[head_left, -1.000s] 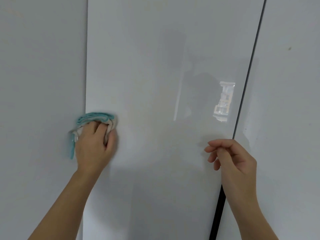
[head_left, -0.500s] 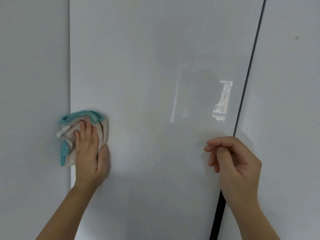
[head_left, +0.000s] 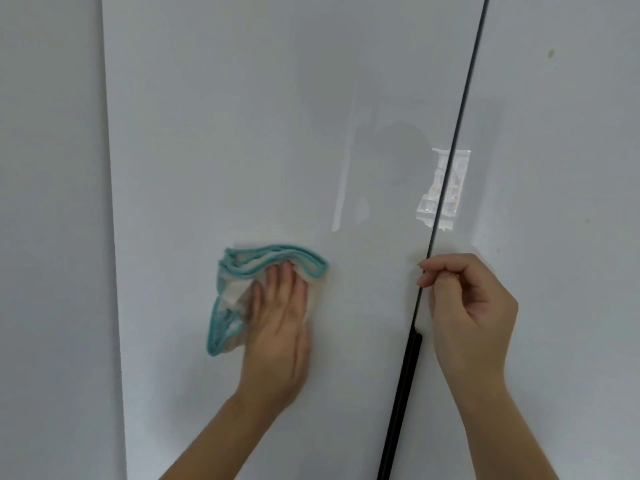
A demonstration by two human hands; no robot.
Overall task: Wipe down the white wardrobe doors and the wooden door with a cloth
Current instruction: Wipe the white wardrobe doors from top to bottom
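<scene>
Left hand (head_left: 277, 323), fingers straight and pressed together, presses the cloth (head_left: 235, 292) flat on the middle wardrobe door (head_left: 242, 133), lower centre of frame. We judge the next sweep runs rightward toward the dark seam (head_left: 401, 393). Right hand (head_left: 474, 306), fingers curled and empty, hovers there.

One head-worn camera looks forward and slightly down at the glossy white wardrobe door (head_left: 225, 133) from close by. Its panels fill the view, and the left hand (head_left: 277, 317) and right hand (head_left: 471, 306) reach in from below.
</scene>
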